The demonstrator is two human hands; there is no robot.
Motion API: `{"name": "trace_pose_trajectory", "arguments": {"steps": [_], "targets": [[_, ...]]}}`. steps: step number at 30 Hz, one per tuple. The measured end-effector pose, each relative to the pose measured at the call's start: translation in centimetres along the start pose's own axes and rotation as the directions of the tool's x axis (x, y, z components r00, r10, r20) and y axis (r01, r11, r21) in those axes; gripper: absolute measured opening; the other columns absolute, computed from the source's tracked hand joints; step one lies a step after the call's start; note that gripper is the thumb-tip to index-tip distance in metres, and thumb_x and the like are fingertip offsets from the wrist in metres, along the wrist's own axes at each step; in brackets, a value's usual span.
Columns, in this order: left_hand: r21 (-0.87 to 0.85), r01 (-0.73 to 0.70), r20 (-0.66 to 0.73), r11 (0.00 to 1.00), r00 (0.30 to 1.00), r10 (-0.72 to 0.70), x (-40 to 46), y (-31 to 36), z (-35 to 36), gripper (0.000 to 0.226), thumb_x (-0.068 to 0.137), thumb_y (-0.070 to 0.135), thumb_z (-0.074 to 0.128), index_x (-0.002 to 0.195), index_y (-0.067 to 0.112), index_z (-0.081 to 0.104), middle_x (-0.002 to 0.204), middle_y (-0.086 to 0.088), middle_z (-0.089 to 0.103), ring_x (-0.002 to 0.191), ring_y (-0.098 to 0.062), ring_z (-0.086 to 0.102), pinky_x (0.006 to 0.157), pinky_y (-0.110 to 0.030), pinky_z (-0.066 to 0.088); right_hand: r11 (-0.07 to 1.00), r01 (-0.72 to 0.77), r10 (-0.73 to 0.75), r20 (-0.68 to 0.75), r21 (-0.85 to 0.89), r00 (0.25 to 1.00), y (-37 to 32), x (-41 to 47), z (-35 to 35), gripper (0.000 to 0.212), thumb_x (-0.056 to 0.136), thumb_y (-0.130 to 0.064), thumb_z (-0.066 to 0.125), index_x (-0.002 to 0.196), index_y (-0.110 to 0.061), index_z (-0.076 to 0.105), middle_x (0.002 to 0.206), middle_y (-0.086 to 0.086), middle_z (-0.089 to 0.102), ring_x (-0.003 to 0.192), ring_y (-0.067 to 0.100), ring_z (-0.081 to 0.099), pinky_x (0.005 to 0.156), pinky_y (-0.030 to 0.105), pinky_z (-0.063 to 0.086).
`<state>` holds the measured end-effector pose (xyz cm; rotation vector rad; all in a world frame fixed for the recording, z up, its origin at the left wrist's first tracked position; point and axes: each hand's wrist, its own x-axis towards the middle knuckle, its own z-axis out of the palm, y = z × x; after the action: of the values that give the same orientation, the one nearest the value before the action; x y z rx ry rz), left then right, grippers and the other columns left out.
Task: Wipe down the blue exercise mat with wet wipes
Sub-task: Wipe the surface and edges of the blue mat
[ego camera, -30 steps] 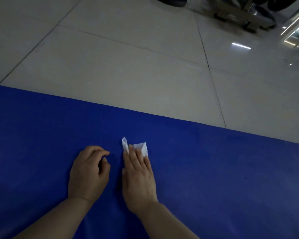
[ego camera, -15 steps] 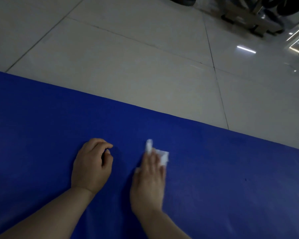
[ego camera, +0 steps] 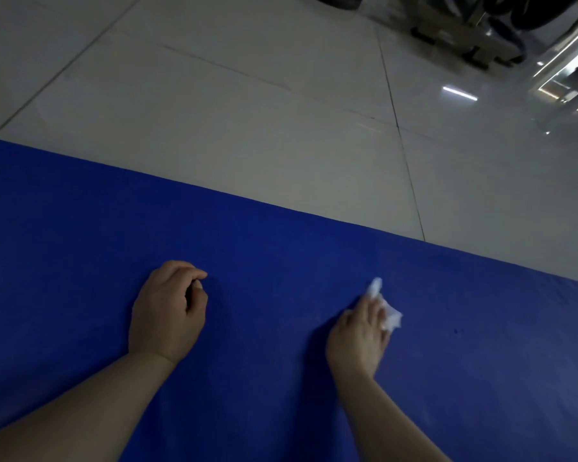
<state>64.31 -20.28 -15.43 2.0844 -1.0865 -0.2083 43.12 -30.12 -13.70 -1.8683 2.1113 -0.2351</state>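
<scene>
Floor tiles (ego camera: pixel 247 121) in pale grey lie beyond the blue mat (ego camera: pixel 281 261), with dark equipment (ego camera: pixel 464 31) at the far right corner. Long edge of the mat runs from left to right, sloping down. Right hand (ego camera: pixel 359 335) presses the white wipe (ego camera: pixel 386 311) on the mat with straight fingers held together. Left hand (ego camera: pixel 167 311) rests beside as a loose fist, holding nothing.

Both forearms are bare from wrist to the picture's near edge, with no sleeve showing. The left hand (ego camera: pixel 167 311) and right hand (ego camera: pixel 361 331) wear no gloves, rings or watch.
</scene>
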Motion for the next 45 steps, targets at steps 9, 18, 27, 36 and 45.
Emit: {"name": "trace_pose_trajectory", "arguments": {"steps": [9,18,27,36,45], "targets": [[0.037,-0.025,0.02,0.999,1.0,0.024,0.1,-0.1,-0.1,0.016,0.088,0.001,0.055,0.098,0.002,0.067,0.103,-0.007,0.061,0.093,-0.021,0.055,0.073,-0.03,0.042,0.814,0.579,-0.578,0.176,0.05,0.797,-7.6,-3.4,4.3,0.075,0.095,-0.012,0.038,0.152,-0.025,-0.009,0.159,-0.006,0.0,0.145,0.014,-0.011,0.118,0.032,-0.003],[-0.062,0.018,0.056,0.998,0.998,-0.015,-0.9,0.6,-0.8,0.022,0.093,0.004,0.047,0.107,0.002,0.064,0.112,-0.008,0.06,0.103,-0.022,0.055,0.086,-0.027,0.041,0.971,0.239,-0.238,0.088,0.0,0.967,-2.5,-3.7,1.5,0.073,0.096,-0.01,0.031,0.15,-0.02,-0.017,0.159,-0.002,0.006,0.146,0.022,0.002,0.119,0.043,0.007],[-0.007,0.063,0.153,0.998,0.986,-0.062,-6.5,-0.7,-3.4,0.027,0.091,-0.002,0.05,0.115,0.002,0.063,0.131,-0.009,0.054,0.126,-0.025,0.045,0.106,-0.051,0.038,0.881,0.455,-0.47,0.128,0.132,0.873,-2.2,-7.6,2.2,0.079,0.094,-0.003,0.032,0.149,-0.032,-0.017,0.158,-0.014,0.007,0.146,0.011,-0.001,0.12,0.037,0.011],[0.054,-0.005,0.145,0.999,0.989,-0.003,-6.2,-1.0,-2.9,0.025,0.088,0.0,0.055,0.112,0.0,0.063,0.126,-0.011,0.053,0.118,-0.027,0.048,0.098,-0.056,0.043,0.973,0.225,-0.229,0.074,0.059,0.971,-1.6,-7.1,1.2,0.079,0.091,-0.001,0.035,0.151,-0.024,-0.012,0.159,-0.003,0.008,0.146,0.015,0.002,0.119,0.04,0.004],[0.041,-0.009,0.144,0.999,0.99,0.003,-6.0,-0.6,-3.1,0.026,0.088,0.0,0.054,0.112,-0.002,0.063,0.125,-0.013,0.056,0.119,-0.03,0.049,0.104,-0.052,0.038,0.949,0.304,-0.311,0.08,0.086,0.947,-1.7,-7.5,2.0,0.078,0.091,0.001,0.033,0.152,-0.024,-0.01,0.158,-0.005,0.011,0.146,0.01,0.003,0.119,0.037,0.008]]}}
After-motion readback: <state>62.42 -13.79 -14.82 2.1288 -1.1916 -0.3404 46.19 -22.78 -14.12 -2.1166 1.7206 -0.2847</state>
